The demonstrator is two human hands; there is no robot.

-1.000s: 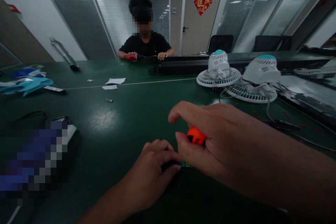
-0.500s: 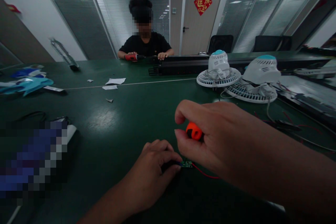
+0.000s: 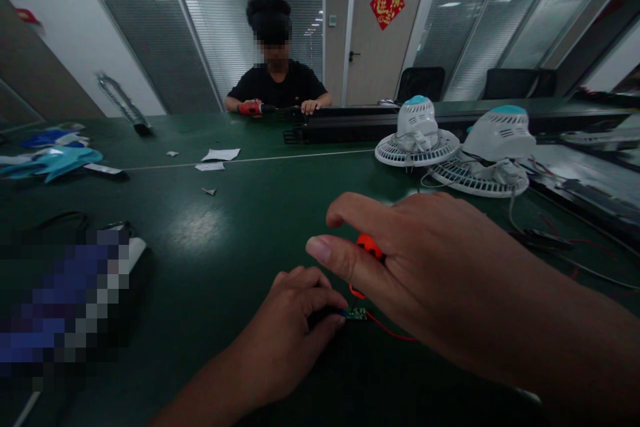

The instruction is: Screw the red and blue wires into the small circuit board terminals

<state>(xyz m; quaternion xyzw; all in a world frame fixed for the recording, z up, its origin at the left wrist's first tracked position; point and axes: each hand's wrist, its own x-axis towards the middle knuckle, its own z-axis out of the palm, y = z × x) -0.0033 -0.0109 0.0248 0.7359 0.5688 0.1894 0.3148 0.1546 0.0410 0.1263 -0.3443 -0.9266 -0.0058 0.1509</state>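
My left hand (image 3: pixel 290 327) rests on the green table (image 3: pixel 225 233) with its fingers curled, pinching a small green circuit board (image 3: pixel 356 313) from which a red wire (image 3: pixel 395 335) trails right. Just above it, my right hand (image 3: pixel 415 260) is wrapped round an orange-handled screwdriver (image 3: pixel 369 247), the thumb stretched out to the left. The tool's tip is hidden behind the hand.
Two white fan heads (image 3: pixel 417 133) (image 3: pixel 493 150) lie face down at the right with loose wires. A person in black (image 3: pixel 277 83) sits across the table holding a red tool. Paper scraps (image 3: pixel 220 155), blue gloves (image 3: pixel 50 160) and a long black strip (image 3: pixel 350 127) lie farther off.
My right hand has turned around the screwdriver: the thumb has stretched out leftward and less of the orange handle shows. My left hand has stayed on the circuit board.
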